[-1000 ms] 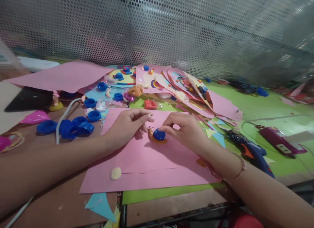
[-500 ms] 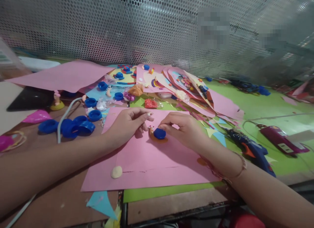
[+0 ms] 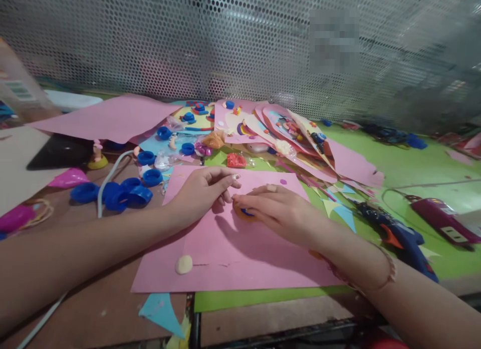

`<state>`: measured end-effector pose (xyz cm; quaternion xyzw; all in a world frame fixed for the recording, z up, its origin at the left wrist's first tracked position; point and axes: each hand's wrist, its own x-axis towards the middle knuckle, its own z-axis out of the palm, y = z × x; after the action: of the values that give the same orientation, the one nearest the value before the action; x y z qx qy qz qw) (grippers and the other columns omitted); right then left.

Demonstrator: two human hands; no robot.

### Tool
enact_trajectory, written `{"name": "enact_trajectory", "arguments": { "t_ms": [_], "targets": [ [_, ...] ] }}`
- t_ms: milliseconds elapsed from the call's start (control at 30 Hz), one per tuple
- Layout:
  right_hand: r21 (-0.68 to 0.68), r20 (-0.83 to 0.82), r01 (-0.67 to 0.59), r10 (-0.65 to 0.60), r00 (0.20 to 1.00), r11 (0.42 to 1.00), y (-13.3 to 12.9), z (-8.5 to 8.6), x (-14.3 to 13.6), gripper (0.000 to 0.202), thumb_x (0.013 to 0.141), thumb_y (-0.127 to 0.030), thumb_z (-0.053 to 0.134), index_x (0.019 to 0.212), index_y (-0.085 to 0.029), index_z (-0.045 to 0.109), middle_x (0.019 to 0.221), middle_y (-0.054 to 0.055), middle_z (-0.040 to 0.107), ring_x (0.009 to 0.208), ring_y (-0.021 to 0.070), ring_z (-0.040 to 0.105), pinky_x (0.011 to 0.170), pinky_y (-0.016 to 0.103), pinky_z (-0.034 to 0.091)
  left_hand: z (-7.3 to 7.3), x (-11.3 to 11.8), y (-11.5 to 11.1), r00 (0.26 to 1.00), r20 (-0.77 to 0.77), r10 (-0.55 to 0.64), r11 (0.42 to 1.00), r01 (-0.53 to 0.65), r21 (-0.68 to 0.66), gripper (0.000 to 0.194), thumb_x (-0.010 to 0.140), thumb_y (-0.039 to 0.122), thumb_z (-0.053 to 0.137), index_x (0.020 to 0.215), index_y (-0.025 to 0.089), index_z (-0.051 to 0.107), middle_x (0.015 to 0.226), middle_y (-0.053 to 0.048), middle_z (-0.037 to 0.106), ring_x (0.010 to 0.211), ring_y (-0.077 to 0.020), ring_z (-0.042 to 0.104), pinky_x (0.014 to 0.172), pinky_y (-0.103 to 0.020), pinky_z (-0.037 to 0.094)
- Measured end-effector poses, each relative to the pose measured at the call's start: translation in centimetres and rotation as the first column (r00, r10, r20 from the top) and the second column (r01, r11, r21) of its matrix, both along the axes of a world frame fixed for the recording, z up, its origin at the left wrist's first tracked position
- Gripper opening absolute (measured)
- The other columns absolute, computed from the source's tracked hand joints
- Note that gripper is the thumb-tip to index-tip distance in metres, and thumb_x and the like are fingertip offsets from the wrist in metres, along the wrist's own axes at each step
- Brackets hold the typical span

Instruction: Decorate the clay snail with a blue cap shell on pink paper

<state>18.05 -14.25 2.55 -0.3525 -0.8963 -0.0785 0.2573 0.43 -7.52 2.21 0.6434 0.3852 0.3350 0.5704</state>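
A small clay snail (image 3: pixel 247 212) with an orange-brown body and a blue shell sits on the pink paper (image 3: pixel 210 244), mostly covered by my right hand. My right hand (image 3: pixel 280 209) lies over it with its fingers stretched out, touching or just above the shell; I cannot tell which. Left of the snail, my left hand (image 3: pixel 205 191) rests on the paper with fingers curled and thumb against them. Whether anything small is in that pinch is hidden. A flat cream clay disc (image 3: pixel 184 264) lies near the paper's lower left, beside a dark line.
Blue plastic rings (image 3: pixel 120 194) and a white cable (image 3: pixel 105 184) lie at left. Behind are a bag of red clay (image 3: pixel 236 160) and decorated pink sheets (image 3: pixel 263 121). A dark blue glue gun (image 3: pixel 402 239) and a maroon power socket (image 3: pixel 443 219) lie at right.
My right hand has gone from fingertips beside the snail's shell to stretched fingers over it, hiding most of it. My left hand keeps its curled pose. The view has shifted slightly.
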Motion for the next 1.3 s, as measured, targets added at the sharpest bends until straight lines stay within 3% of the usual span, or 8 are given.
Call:
{"name": "enact_trajectory", "arguments": {
  "t_ms": [133,267,500,667,800,933,1100,1300],
  "targets": [
    [0.123,0.175,-0.02,-0.001,0.984,0.992,-0.7,0.45,0.02,0.03,0.09,-0.004,0.042,0.114,-0.005,0.059,0.092,0.009,0.073,0.091,0.0172,0.065,0.08,0.03,0.055,0.0,-0.02,0.01,1.0,-0.028,-0.01,1.0,0.01,0.011,0.016,0.081,0.024,0.057,0.075,0.014,0.067,0.051,0.003,0.056,0.041,-0.006,0.05,0.038,-0.016,0.041],
    [0.173,0.267,-0.05,0.002,0.964,0.984,-0.96,0.78,-0.1,0.034,0.089,0.001,0.038,0.115,-0.006,0.059,0.09,0.01,0.073,0.086,0.018,0.066,0.077,0.032,0.056,-0.01,0.03,-0.01,1.0,-0.028,-0.012,1.0,0.013,0.021,0.015,0.081,0.025,0.057,0.075,0.013,0.066,0.052,0.003,0.056,0.042,-0.0067,0.051,0.039,-0.016,0.042],
    [0.192,0.337,-0.063,-0.006,0.941,0.979,-1.05,0.49,-0.44,0.037,0.089,0.0,0.037,0.12,-0.006,0.057,0.091,0.01,0.073,0.089,0.0194,0.066,0.08,0.034,0.057,-0.29,-0.17,0.03,0.999,-0.007,-0.032,0.999,0.032,0.015,0.015,0.081,0.026,0.057,0.077,0.013,0.066,0.057,0.001,0.057,0.046,-0.0072,0.051,0.039,-0.017,0.045],
    [0.232,0.347,-0.086,0.0,0.938,0.969,-1.1,0.27,-0.53,0.034,0.089,0.001,0.038,0.117,0.001,0.057,0.088,0.011,0.074,0.084,0.0208,0.067,0.076,0.034,0.058,-0.48,-0.13,-0.02,0.999,-0.009,-0.043,0.999,0.043,0.002,0.014,0.082,0.024,0.056,0.077,0.014,0.065,0.054,0.002,0.055,0.044,-0.0072,0.05,0.039,-0.017,0.045],
    [0.244,0.367,-0.103,0.006,0.93,0.964,-1.11,0.33,-0.57,0.034,0.09,0.0,0.036,0.115,-0.002,0.058,0.091,0.01,0.074,0.084,0.0192,0.067,0.077,0.033,0.058,-0.42,-0.14,-0.1,0.999,-0.006,-0.049,0.999,0.049,-0.003,0.016,0.083,0.025,0.055,0.077,0.014,0.064,0.052,0.003,0.053,0.044,-0.0067,0.05,0.039,-0.015,0.044],
    [0.241,0.349,-0.118,0.027,0.937,0.963,-1.15,0.5,-0.38,0.031,0.089,0.0,0.038,0.112,-0.002,0.06,0.094,0.011,0.074,0.086,0.0197,0.067,0.079,0.034,0.057,-0.38,-0.15,-0.06,0.998,-0.004,-0.06,0.998,0.06,0.01,0.016,0.084,0.024,0.054,0.077,0.014,0.065,0.055,0.003,0.055,0.044,-0.0063,0.051,0.039,-0.015,0.045],
    [0.201,0.268,-0.042,-0.014,0.963,0.979,-1.14,0.87,0.13,0.031,0.089,-0.004,0.041,0.112,-0.009,0.061,0.094,0.009,0.074,0.089,0.0185,0.067,0.08,0.033,0.056,-0.37,-0.16,-0.08,0.999,0.002,-0.051,0.999,0.051,0.009,0.014,0.083,0.022,0.055,0.077,0.014,0.065,0.055,0.003,0.056,0.044,-0.0056,0.051,0.038,-0.014,0.043],
    [0.023,0.058,-0.003,0.002,0.998,1.0,-1.08,1.09,0.31,0.026,0.081,-0.002,0.04,0.09,-0.014,0.061,0.085,0.009,0.072,0.077,0.0162,0.065,0.07,0.03,0.055,-0.5,-0.11,-0.12,0.999,0.011,-0.044,0.999,0.044,-0.016,0.013,0.081,0.023,0.057,0.075,0.015,0.064,0.053,0.003,0.055,0.044,-0.0063,0.05,0.039,-0.015,0.042]
  ]
}}
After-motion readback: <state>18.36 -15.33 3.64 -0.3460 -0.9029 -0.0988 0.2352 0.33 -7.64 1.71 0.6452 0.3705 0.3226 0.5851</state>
